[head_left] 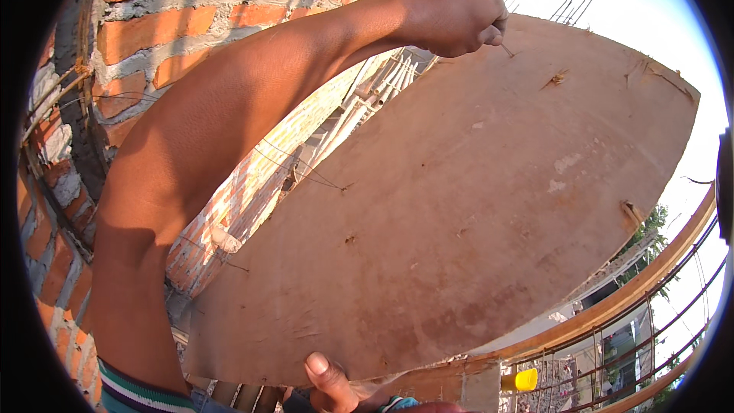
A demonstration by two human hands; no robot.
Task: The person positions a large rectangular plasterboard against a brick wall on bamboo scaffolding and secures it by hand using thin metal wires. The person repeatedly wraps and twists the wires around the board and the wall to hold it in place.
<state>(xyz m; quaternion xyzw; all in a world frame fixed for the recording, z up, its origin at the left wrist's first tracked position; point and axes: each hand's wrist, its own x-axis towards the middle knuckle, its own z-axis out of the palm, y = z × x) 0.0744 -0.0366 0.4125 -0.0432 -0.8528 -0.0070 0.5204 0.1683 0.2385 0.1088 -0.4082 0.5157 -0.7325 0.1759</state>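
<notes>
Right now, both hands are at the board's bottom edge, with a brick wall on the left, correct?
Not quite: the head view shows the left hand at the upper edge of the board. Only the right hand is at the bottom edge; the brick wall is indeed on the left.

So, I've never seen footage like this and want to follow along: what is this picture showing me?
There is no machine, just a person's two bare hands. The single picture comes from the left of two fisheye cameras worn on the head, so straight edges look bent. The left hand, near the far edge of a large brown board, pinches a thin piece, perhaps wire or a nail. The right hand holds the near edge, thumb on the face, which shows pale patches. A brick wall stands at left.
</notes>
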